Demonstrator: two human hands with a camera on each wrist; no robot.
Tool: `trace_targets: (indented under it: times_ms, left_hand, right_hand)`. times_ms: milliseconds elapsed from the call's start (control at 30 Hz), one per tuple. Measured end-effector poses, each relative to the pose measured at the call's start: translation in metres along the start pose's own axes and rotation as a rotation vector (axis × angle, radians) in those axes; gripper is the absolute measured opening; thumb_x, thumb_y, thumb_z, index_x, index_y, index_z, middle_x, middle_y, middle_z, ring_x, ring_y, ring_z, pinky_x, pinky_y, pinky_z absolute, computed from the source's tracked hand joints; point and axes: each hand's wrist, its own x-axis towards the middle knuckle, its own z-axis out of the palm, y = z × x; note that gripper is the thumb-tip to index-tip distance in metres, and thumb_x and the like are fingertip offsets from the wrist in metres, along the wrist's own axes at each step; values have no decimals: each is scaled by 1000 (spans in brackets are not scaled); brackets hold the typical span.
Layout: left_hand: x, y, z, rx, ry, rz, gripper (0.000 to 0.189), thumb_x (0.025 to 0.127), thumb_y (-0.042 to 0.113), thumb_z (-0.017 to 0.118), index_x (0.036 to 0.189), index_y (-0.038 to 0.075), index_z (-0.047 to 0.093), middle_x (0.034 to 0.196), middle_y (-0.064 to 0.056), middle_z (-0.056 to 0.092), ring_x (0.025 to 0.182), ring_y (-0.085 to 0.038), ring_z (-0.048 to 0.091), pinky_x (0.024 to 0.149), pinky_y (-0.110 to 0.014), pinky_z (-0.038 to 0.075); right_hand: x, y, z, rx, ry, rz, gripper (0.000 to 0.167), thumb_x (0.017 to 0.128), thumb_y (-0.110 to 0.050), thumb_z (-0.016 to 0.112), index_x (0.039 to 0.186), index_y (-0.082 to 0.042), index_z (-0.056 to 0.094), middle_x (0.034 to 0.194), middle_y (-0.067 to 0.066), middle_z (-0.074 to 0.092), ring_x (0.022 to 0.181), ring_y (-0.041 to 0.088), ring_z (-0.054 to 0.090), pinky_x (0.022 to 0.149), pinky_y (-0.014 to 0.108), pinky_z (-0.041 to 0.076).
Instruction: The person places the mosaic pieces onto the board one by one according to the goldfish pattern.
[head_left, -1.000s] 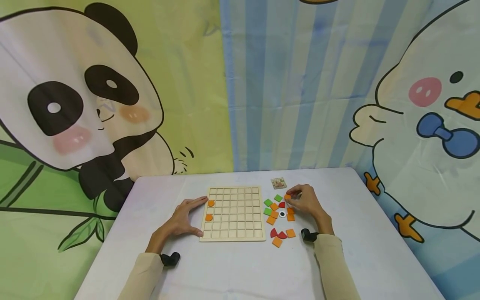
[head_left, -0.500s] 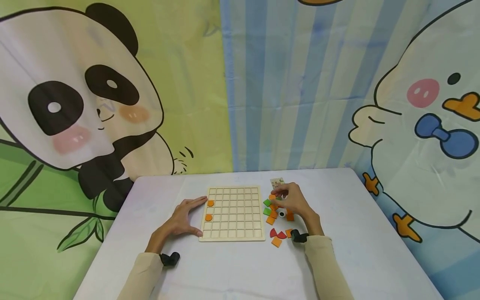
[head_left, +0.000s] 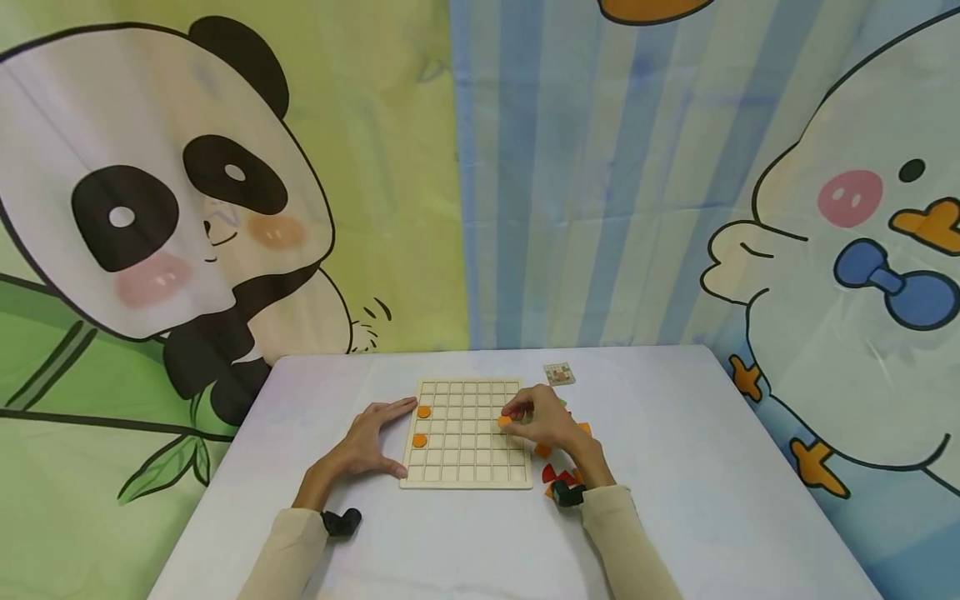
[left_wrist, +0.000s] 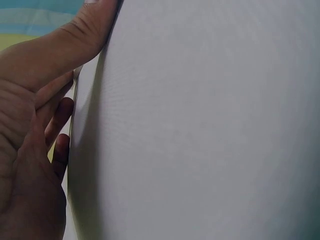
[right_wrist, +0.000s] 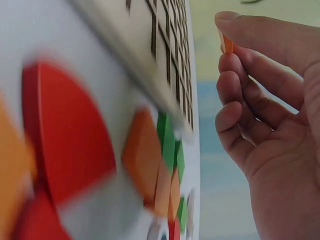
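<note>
A pale wooden grid board (head_left: 468, 454) lies on the white table, with an orange round piece (head_left: 420, 440) and another orange disc (head_left: 424, 412) in its left column. My left hand (head_left: 363, 442) rests at the board's left side, thumb and fingers spread, fingertips touching the edge. Over the right part of the board, my right hand (head_left: 547, 418) pinches a small flat orange piece (right_wrist: 228, 45) between thumb and forefinger. Its full outline is hidden by the fingers. In the right wrist view this piece is held up off the board.
Right of the board lie loose pieces, partly hidden by the right arm: a red quarter-circle (right_wrist: 70, 132), orange squares (head_left: 542, 451) and green tiles (right_wrist: 166, 132). A small patterned card (head_left: 559, 373) lies behind them. A printed curtain (head_left: 525, 208) hangs behind the table.
My right hand has carried the orange piece leftward from the loose pieces to over the board's right part. The left hand has stayed at the board's edge. The head view has tilted slightly.
</note>
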Motion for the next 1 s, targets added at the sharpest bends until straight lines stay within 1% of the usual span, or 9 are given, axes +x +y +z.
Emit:
trace_targets:
  times_ms: [133,233,400,500,667,767,833,1000]
  left_hand:
    - [1,-1,0,-6,-24,-40,132,52,49,109,165,16,50,173,-5,47,144,-35,49,112,-60,36]
    - [1,-2,0,1,-27,-48,132,52,50,109,165,17,50,174,-4,47,145,-35,49,113,-61,36]
    - [-1,0,0,-3,-32,-51,131,53,49,109,165,16,50,173,-6,47,145,-36,48,112,-60,36]
    - [0,1,0,-8,-38,-49,130,54,49,108,165,16,50,174,-6,47,146,-36,48,112,-59,36]
    - [1,0,0,-2,-38,-52,130,55,50,108,166,16,49,174,-5,46,147,-36,47,113,-62,35]
    - [1,0,-1,-2,-34,-46,130,55,50,108,166,16,49,174,-5,46,146,-36,47,114,-64,34]
    - [1,0,-1,-4,-33,-40,130,55,50,108,166,15,49,174,-6,46,145,-36,48,114,-64,34]
    - [1,0,-1,-5,-38,-33,130,55,50,108,165,15,49,174,-7,47,144,-36,49,112,-61,35]
  right_hand:
    - [7,-14,14,8,-39,6,16,88,-8,91,103,-6,85,97,7,81,83,21,71,74,29,58]
    - [12,-22,26,7,-63,-3,16,88,-7,90,103,-7,85,98,6,80,84,19,71,75,30,59]
    - [20,-30,44,7,-111,-52,14,90,-7,89,103,-5,85,96,7,80,80,8,67,72,26,58]
    - [24,-36,54,11,-134,-43,14,90,-7,89,103,-5,85,97,7,80,79,4,66,72,23,57]
    - [29,-43,67,16,-161,-18,16,89,-7,89,104,-6,85,97,6,81,80,7,68,75,22,58]
    - [30,-46,73,15,-173,-15,18,87,-8,90,104,-6,85,95,4,80,81,8,69,75,21,57]
    - [31,-47,77,17,-181,-16,18,87,-8,90,104,-6,86,94,5,80,80,9,69,75,21,56]
    - [33,-48,87,5,-195,-31,16,88,-7,90,104,-4,85,95,8,82,78,2,67,74,18,56]
